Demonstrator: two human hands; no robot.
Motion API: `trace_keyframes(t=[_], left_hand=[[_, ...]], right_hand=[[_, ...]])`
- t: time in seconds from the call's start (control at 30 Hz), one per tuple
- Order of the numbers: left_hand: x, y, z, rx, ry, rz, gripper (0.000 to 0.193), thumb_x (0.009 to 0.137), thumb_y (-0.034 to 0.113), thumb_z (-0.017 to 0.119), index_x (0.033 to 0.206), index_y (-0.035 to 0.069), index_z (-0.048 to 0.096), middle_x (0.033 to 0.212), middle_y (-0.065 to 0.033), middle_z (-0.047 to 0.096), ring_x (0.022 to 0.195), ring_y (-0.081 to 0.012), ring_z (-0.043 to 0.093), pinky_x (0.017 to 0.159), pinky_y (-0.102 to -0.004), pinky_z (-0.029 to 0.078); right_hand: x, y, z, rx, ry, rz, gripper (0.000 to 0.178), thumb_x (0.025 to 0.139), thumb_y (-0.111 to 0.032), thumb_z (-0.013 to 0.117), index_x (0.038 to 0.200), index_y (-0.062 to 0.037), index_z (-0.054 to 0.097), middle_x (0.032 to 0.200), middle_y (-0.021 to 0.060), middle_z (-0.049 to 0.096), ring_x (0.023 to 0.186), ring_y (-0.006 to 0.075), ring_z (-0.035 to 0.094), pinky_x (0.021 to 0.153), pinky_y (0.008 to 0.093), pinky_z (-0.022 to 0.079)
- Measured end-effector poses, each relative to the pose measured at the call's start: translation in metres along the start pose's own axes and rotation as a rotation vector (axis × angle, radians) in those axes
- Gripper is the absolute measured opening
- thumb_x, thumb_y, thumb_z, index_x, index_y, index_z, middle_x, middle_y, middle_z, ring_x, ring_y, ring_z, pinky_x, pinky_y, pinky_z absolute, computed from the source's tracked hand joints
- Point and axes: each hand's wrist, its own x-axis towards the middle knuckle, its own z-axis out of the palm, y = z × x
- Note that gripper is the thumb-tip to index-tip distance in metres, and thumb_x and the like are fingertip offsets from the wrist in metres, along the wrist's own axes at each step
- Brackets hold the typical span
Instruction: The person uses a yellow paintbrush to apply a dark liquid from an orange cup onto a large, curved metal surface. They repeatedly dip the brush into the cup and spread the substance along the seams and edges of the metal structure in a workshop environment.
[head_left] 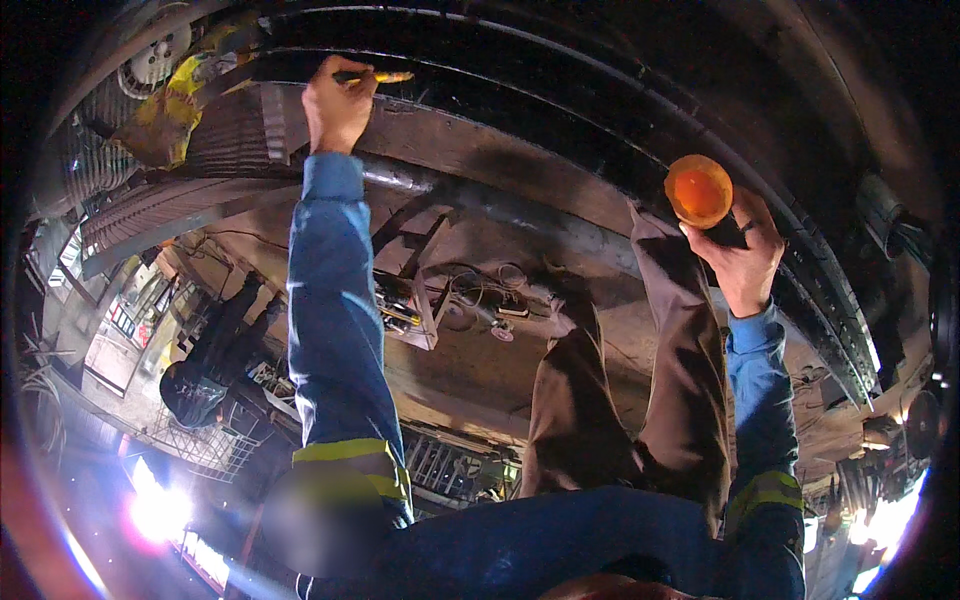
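My left hand (338, 104) is closed round a thin yellow stick with a dark end, like a marker or pencil (393, 77); its exact kind is hard to make out. It is held against or just over a long black metal beam (520, 118) that curves across the upper view. My right hand (748, 258) grips a round orange cup (699, 192), its paler rim and deeper orange middle facing me. That cup is over the same beam, farther right. Whether it touches the metal cannot be seen.
A metal pipe (520, 207) runs below the beam. Ridged metal bars (235, 130) and a yellow cloth-like item (165, 120) lie at upper left. Another person (205, 385) in dark clothes is at lower left, near a wire basket (215, 450). Cables and small parts lie on the floor.
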Motion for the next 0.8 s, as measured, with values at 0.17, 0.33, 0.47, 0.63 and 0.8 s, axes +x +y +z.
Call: trace_keyframes(t=[0.17, 0.33, 0.47, 0.63, 0.8], left_hand=[[-0.010, -0.036, 0.022, 0.043, -0.022, -0.032, 0.018, 0.071, 0.014, 0.080, 0.083, 0.007, 0.068, 0.082, -0.0115, 0.071, 0.078, -0.0236, 0.070, 0.070, -0.0330, 0.054], [-0.001, -0.008, 0.009, 0.087, -0.030, -0.032, 0.019, 0.071, 0.016, 0.080, 0.084, 0.008, 0.068, 0.080, -0.0116, 0.071, 0.075, -0.0234, 0.070, 0.070, -0.0348, 0.055], [-0.009, -0.014, 0.034, 0.050, 0.020, -0.019, 0.016, 0.071, 0.012, 0.079, 0.083, 0.009, 0.068, 0.081, -0.0119, 0.071, 0.077, -0.0239, 0.070, 0.068, -0.0331, 0.054], [0.010, -0.001, 0.012, 0.243, -0.196, 0.105, 0.017, 0.076, 0.019, 0.079, 0.086, 0.010, 0.068, 0.081, -0.0099, 0.070, 0.079, -0.0194, 0.069, 0.068, -0.0318, 0.054], [-0.001, 0.003, 0.039, 0.077, -0.073, -0.035, 0.016, 0.073, 0.016, 0.079, 0.085, 0.009, 0.069, 0.083, -0.0099, 0.071, 0.080, -0.0212, 0.069, 0.072, -0.0330, 0.054]], right_hand=[[0.005, -0.002, 0.001, 0.016, -0.007, -0.004, 0.052, 0.059, -0.017, 0.088, 0.104, -0.0046, 0.066, 0.102, 0.0137, 0.066, 0.089, 0.0291, 0.066, 0.078, 0.0361, 0.055], [-0.001, 0.001, 0.001, -0.024, -0.011, 0.032, 0.051, 0.058, -0.018, 0.088, 0.102, -0.0044, 0.066, 0.101, 0.0139, 0.066, 0.088, 0.0299, 0.067, 0.077, 0.0365, 0.055], [0.008, -0.008, 0.003, 0.003, -0.047, 0.017, 0.051, 0.058, -0.017, 0.088, 0.102, -0.0043, 0.065, 0.101, 0.0138, 0.066, 0.088, 0.0298, 0.067, 0.077, 0.0366, 0.055], [0.005, -0.008, -0.001, -0.011, -0.032, 0.032, 0.051, 0.058, -0.016, 0.088, 0.102, -0.0035, 0.065, 0.100, 0.0136, 0.067, 0.089, 0.0298, 0.067, 0.077, 0.0366, 0.055], [0.000, -0.015, 0.011, 0.063, -0.055, -0.024, 0.053, 0.058, -0.018, 0.089, 0.104, -0.0047, 0.066, 0.101, 0.0134, 0.067, 0.088, 0.0293, 0.067, 0.077, 0.0357, 0.055]])
